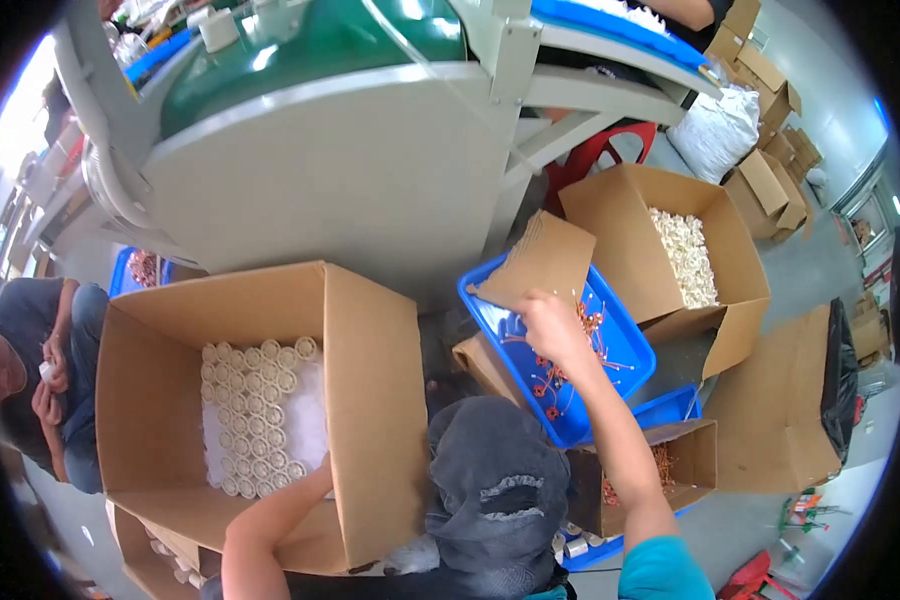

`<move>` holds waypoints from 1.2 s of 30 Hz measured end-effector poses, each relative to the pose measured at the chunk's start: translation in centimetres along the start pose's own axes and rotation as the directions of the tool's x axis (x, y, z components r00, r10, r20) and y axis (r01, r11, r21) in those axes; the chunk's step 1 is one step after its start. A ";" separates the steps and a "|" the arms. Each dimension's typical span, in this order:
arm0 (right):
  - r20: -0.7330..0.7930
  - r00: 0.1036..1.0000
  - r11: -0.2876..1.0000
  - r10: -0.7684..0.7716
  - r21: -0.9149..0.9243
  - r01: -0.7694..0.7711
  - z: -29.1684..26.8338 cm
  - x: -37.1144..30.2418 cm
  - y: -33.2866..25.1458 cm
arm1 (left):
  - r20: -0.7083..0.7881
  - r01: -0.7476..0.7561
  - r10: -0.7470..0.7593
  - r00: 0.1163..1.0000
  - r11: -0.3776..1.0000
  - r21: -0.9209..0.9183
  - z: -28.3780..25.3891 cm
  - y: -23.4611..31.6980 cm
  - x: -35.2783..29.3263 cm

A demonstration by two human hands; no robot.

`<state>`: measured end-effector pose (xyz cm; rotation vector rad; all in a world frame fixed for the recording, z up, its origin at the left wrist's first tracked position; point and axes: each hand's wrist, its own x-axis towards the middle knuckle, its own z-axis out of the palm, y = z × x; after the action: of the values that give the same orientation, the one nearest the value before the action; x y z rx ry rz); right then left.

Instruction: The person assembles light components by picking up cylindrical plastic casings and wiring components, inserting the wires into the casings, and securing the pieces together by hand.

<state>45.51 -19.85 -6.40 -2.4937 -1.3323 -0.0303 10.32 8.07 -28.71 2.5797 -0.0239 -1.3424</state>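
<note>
My right hand is closed at the lower edge of a torn piece of cardboard, which lies over the upper end of a blue plastic tray. Beside and below that hand, small orange-red parts with thin wires are scattered in the tray. My left forearm reaches into a large open carton; the hand itself is hidden by the carton's right wall. Inside stand rows of round cream plastic parts, with a whitish sheet showing next to them.
A carton of small white pieces stands beyond the tray. Nearer, a smaller carton holds more orange wired parts. A grey machine panel rises ahead. At the left sits another person, hands together around a small white thing.
</note>
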 end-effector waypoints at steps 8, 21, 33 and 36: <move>0.054 0.995 0.953 0.080 -0.295 -0.060 0.4 -1.7 -0.3 | -0.195 0.019 -0.034 0.980 0.997 -0.079 -3.1 0.5 0.7; -0.810 0.570 0.955 0.138 0.261 0.141 -11.8 -5.2 -2.7 | -0.379 -0.016 -0.251 0.891 0.815 -0.579 -8.0 0.1 -13.3; -0.621 0.784 0.698 0.023 0.571 0.432 -11.6 -2.0 -20.6 | -0.715 -0.796 -0.574 0.399 0.169 -0.581 -9.9 13.3 -30.0; -0.595 0.802 0.621 -0.059 0.606 0.496 -10.2 -1.5 -24.8 | -0.762 -0.875 -0.612 0.214 0.227 -0.428 -9.5 14.0 -30.4</move>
<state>25.74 -11.08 9.54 -1.4009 -1.1601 -0.1890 1.67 -0.02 4.03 1.4474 0.5136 0.7387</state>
